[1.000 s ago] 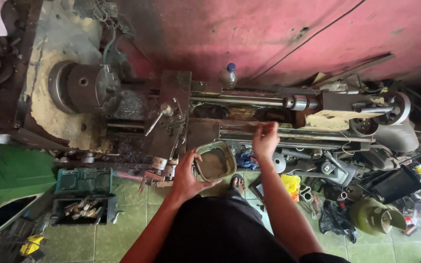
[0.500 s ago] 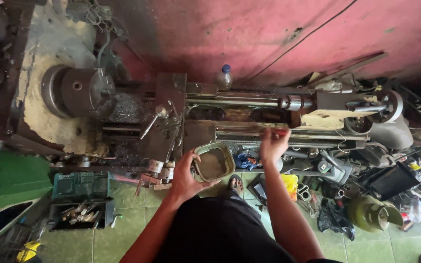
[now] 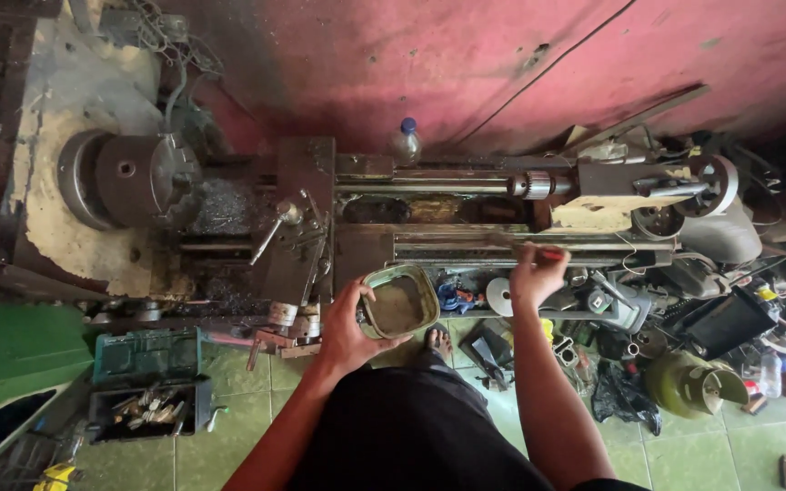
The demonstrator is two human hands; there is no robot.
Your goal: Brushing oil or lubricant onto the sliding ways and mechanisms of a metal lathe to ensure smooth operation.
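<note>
Green tub (image 3: 399, 302), a shallow rounded container with what looked like a murky liquid or residue inside, sat in the left hand (image 3: 346, 329), fingers curled round its near rim, held just in front of the lathe (image 3: 320, 214) at the carriage. The right hand (image 3: 536, 273) was closed round a thin tool with a red handle, probably a brush (image 3: 525, 247), though the view was too small to be sure; its tip lay on the bed ways (image 3: 502, 244) between the carriage and the tailstock (image 3: 648, 186). The step in hand seemed to be wiping or coating the ways from the tub. A next move would likely call for dipping the tool back into the tub and keeping the tub level while the right hand travelled along the bed.

Farther out, the chuck (image 3: 125, 177) stood well to the left, a plastic bottle (image 3: 405, 141) stood behind the bed against the red wall, an open toolbox (image 3: 143, 386) rested on the green tiled floor at the left, and a green gas cylinder (image 3: 684, 382) lay among clutter at the right.
</note>
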